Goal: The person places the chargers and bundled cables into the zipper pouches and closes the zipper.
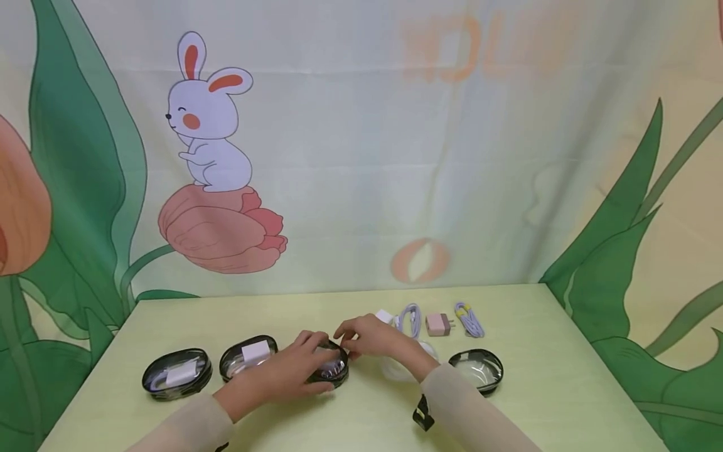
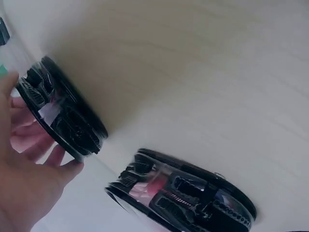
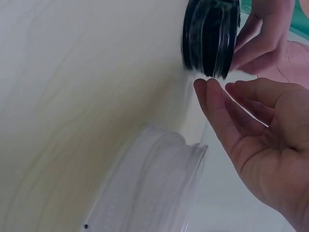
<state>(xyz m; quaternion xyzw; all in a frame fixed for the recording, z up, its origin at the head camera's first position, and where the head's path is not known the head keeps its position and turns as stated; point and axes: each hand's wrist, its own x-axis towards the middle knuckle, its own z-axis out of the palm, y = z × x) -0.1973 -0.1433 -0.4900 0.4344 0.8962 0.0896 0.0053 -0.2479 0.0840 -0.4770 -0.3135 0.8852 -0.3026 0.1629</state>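
My left hand [image 1: 285,371] holds a small oval clear case with black trim [image 1: 336,369], its thumb and fingers spread across the sides. In the left wrist view the same case [image 2: 63,108] stands between thumb and fingers. The right hand [image 1: 369,336] is at the case's right end, fingers bent loosely. From the right wrist view, its fingertips sit just off the case end [image 3: 210,41], with nothing seen between them. Left of the held case, a similar case [image 1: 248,355] contains a white charger block. What lies inside the held case is partly hidden by the left hand.
Another case with a white block [image 1: 179,374] lies far left. A case with clear lid [image 1: 479,371] lies right, beyond the right sleeve. Behind are a coiled lilac cable [image 1: 411,319], pink plug [image 1: 438,324] and tied cable [image 1: 470,320]. A translucent white pouch [image 1: 398,369] sits under the right forearm.
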